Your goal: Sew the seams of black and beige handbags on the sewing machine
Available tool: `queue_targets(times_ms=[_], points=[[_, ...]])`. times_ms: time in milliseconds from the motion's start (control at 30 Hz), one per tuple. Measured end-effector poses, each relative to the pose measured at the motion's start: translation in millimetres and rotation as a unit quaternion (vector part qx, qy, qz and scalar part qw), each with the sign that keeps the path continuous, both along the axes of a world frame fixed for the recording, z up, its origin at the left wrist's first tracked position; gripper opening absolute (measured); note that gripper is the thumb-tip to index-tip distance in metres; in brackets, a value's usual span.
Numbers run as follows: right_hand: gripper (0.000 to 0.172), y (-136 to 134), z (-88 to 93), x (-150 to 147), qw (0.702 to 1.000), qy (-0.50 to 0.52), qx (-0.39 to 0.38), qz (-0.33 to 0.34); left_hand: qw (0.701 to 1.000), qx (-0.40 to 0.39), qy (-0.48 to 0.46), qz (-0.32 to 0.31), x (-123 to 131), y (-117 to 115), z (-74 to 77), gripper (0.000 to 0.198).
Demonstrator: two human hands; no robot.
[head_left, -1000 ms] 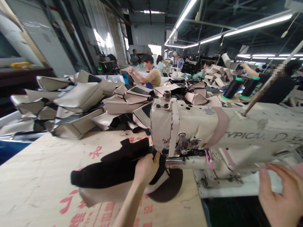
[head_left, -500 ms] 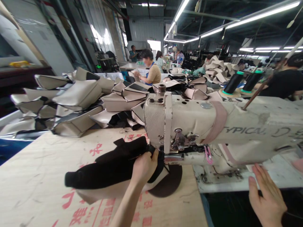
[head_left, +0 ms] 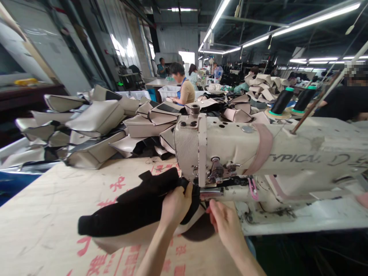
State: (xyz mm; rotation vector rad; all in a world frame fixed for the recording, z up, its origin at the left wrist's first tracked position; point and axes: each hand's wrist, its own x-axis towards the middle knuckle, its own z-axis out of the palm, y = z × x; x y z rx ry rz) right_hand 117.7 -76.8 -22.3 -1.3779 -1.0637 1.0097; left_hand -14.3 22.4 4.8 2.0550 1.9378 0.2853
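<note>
A bag piece (head_left: 135,207), black on its upper side with a beige panel below, lies at the sewing head of a cream sewing machine (head_left: 186,147). My left hand (head_left: 175,203) is closed on its black edge, close beside the needle area, which the hand and machine head hide. My right hand (head_left: 224,218) is just right of the bag piece, below the machine's narrow arm. Its fingers are curled together near the beige corner; what they pinch, if anything, is hidden. A dark rounded flap (head_left: 198,229) sticks out beneath the bag piece.
A wooden board (head_left: 51,214) with red lettering forms the work surface. Behind it rises a heap of beige bags (head_left: 94,115). Two black thread cones (head_left: 281,100) stand behind the machine. One co-worker (head_left: 184,90) sits beyond the heap; another person (head_left: 342,101) is at right.
My right hand has moved left from the machine's bed at the right to the bag piece, and its fingers have curled. My left hand keeps its grip in nearly the same place.
</note>
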Motion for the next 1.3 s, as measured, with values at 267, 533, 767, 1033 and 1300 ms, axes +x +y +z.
queue_targets(times_ms=[267,533,767,1033,1300], points=[[0.048,38.4,-21.8,-47.5,0.976,0.211,-0.043,-0.033,1.0,-0.011,-0.013,-0.004,-0.5,0.9,1.9,0.047],[0.048,48.4,-16.1,-60.4,0.949,0.286,-0.061,-0.122,0.999,-0.027,-0.013,-0.029,1.6,13.9,6.9,0.04],[0.049,56.9,-18.2,-67.0,0.945,0.295,-0.056,-0.127,0.998,-0.025,0.008,-0.06,1.7,23.8,10.6,0.034],[0.032,-23.2,3.5,53.8,0.958,-0.164,0.118,-0.204,0.997,-0.017,-0.004,-0.075,-1.0,25.4,10.3,0.029],[0.038,-81.8,-6.9,254.4,0.688,-0.638,0.225,-0.263,0.998,-0.02,-0.011,-0.058,-0.4,24.9,9.2,0.031]])
